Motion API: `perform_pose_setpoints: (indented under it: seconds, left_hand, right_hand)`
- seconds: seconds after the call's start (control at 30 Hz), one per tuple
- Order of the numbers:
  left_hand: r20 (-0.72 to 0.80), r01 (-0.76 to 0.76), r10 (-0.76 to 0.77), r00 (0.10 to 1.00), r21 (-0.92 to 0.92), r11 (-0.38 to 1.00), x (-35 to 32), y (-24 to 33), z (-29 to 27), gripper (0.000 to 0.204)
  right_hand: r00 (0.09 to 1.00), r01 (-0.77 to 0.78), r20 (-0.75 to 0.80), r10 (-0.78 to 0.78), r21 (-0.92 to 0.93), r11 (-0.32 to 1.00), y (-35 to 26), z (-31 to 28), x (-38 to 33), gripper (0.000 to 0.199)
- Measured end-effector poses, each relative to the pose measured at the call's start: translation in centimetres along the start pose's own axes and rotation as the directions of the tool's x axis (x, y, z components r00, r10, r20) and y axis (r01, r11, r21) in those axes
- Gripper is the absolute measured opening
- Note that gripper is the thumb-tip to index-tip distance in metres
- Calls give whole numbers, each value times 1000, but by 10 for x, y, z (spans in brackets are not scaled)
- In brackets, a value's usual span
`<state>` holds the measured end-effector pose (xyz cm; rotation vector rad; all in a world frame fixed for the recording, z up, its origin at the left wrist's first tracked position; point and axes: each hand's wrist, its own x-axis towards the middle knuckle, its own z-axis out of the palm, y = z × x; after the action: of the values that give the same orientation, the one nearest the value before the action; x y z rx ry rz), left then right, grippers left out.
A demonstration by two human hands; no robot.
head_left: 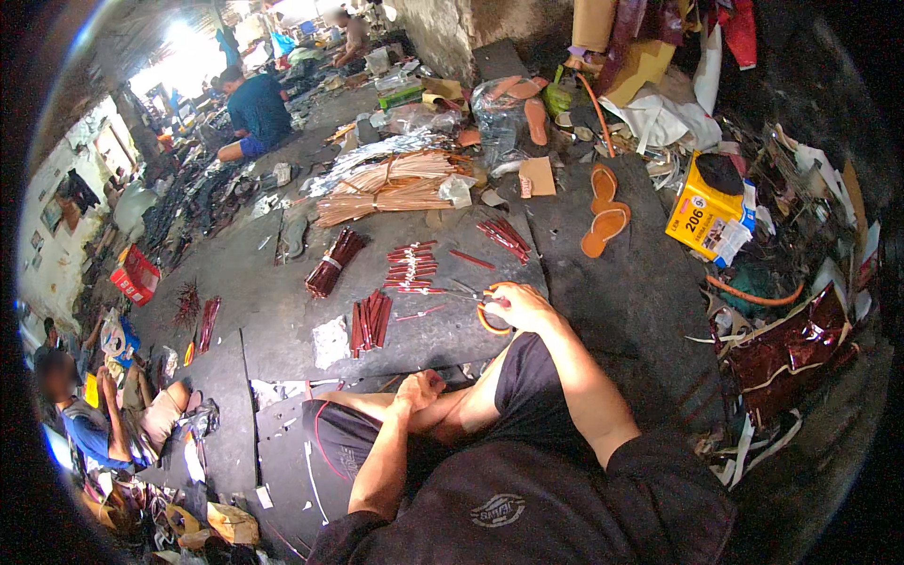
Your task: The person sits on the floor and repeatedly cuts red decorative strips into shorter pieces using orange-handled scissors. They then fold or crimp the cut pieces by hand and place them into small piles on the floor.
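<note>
My right hand (523, 307) is closed around a pair of scissors with orange handles (495, 323). Its blades point left, beside a row of dark red strips (410, 267) with pale bits along them. Over my crossed legs, my left hand (420, 388) is curled closed; anything in it is hidden. Between my hands and the row lies a thin red piece (420, 312). More dark red strips (372, 323) are stacked just to the left, below a tied bundle of them (336, 263). Another loose bunch (504, 239) lies beyond the scissors.
Bundles of tan strips (381, 193) lie farther off. Brown sandals (604, 212) and a yellow container (708, 212) stand to the right, near heaped scraps (786, 348). A person (104, 414) sits at the left; another person (254, 113) sits farther back.
</note>
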<state>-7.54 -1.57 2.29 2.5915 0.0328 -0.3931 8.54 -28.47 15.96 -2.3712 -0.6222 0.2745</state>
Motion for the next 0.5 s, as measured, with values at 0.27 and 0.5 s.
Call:
perform_pose_setpoints:
  seconds: [0.27,0.5]
  left_hand:
    - [222,31,-106,969,319,947,-22,70,-20,48]
    - [204,2,-98,974,428,904,-39,95,-20,54]
  right_hand:
    - [984,61,-172,-39,124,990,-8,-17,-22,40]
    - [971,143,-210,-115,125,982,-20,-36,-45,38]
